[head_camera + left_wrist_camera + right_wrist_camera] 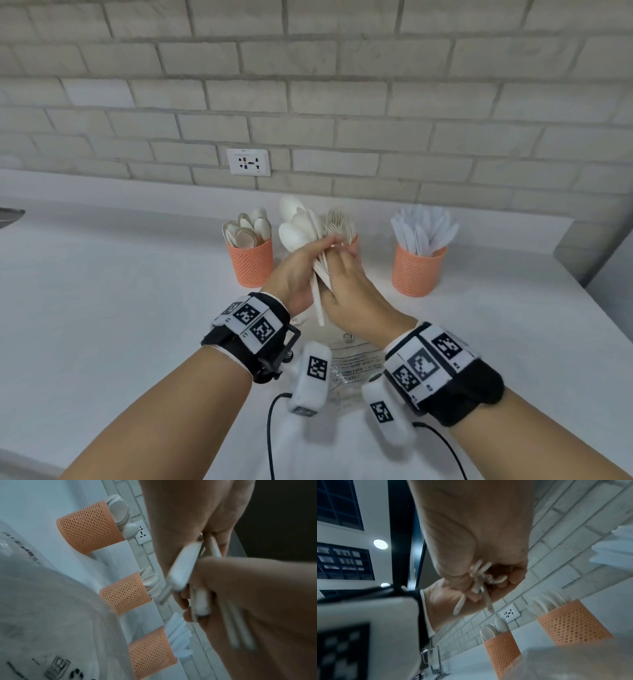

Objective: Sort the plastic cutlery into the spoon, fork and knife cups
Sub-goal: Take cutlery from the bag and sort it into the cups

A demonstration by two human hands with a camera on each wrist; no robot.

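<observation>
My left hand point(303, 265) and right hand point(346, 274) both grip one bundle of white plastic spoons point(299, 224), bowls up, above the counter. The handles point(318, 303) stick out below the hands, and show between the palms in the wrist views point(183, 568) point(478, 582). Three orange mesh cups stand by the wall. The left one is the spoon cup point(250, 262), full of spoons. The fork cup point(354, 241) in the middle is mostly hidden behind my hands. The knife cup point(416, 272) stands on the right. The same cups appear in the left wrist view: spoon cup point(89, 532), fork cup point(125, 592), knife cup point(150, 651).
A clear printed plastic bag point(349, 359) lies on the white counter point(120, 308) under my wrists. A brick wall with a socket point(248, 162) runs behind the cups. The counter's right edge point(603, 325) falls off past the knife cup. A tap point(435, 660) shows in the right wrist view.
</observation>
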